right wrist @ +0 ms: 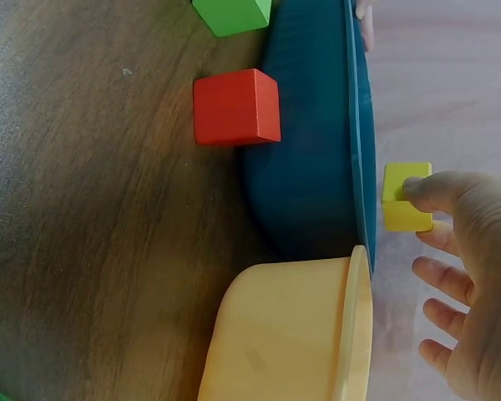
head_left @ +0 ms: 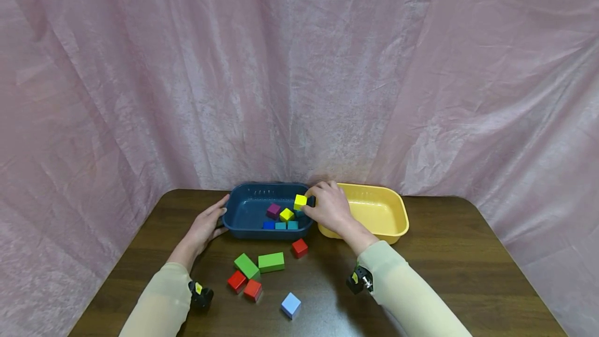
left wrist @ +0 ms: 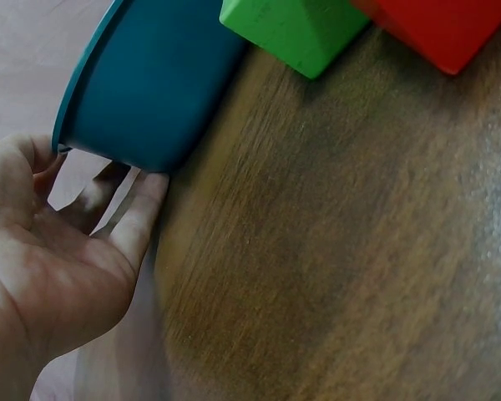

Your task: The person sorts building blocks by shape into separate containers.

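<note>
Over my feeds I see soft, fairly even light on the curtain (head_left: 327, 66), pale glare on the bench (head_left: 449, 264), shadow beside the right sleeve (head_left: 407, 285), and a dimmer, softer left-wrist view shading the left hand (left wrist: 58, 251).

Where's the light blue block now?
In the head view, the light blue block sits on the table, bottom centre, right of the nearest red block.

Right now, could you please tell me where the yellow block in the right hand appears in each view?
Head: yellow block below centre, over the right end of the blue tray.
Left wrist: not in it.
Right wrist: right of centre, at mid-height.
Shared landmark: blue tray, in all three.
</note>
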### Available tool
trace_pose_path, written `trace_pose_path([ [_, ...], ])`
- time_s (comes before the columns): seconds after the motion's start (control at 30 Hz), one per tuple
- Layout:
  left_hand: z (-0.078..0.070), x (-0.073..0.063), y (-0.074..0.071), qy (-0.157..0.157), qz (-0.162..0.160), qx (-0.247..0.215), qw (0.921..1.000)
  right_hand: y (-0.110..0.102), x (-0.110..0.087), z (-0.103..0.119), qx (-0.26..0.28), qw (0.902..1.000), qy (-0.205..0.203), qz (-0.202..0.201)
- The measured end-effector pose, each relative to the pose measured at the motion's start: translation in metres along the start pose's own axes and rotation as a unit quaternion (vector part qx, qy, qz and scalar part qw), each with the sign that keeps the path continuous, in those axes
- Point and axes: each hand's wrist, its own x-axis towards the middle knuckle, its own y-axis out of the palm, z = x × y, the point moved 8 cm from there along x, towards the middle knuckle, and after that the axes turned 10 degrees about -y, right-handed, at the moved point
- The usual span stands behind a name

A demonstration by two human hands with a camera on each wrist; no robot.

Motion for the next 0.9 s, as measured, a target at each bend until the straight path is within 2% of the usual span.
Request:
trace_pose_path([
  [0.43, 0.001, 0.002, -0.002, -0.001, -0.004, 0.002, 1.0, -0.003, 0.0, -0.004, 0.019, 0.9997, 0.011, -0.007],
  [0.9, 0.001, 0.003, -0.003, -0.005, -0.004, -0.001, 1.0, -0.026, -0.015, 0.007, 0.04, 0.9984, -0.013, -0.039],
])
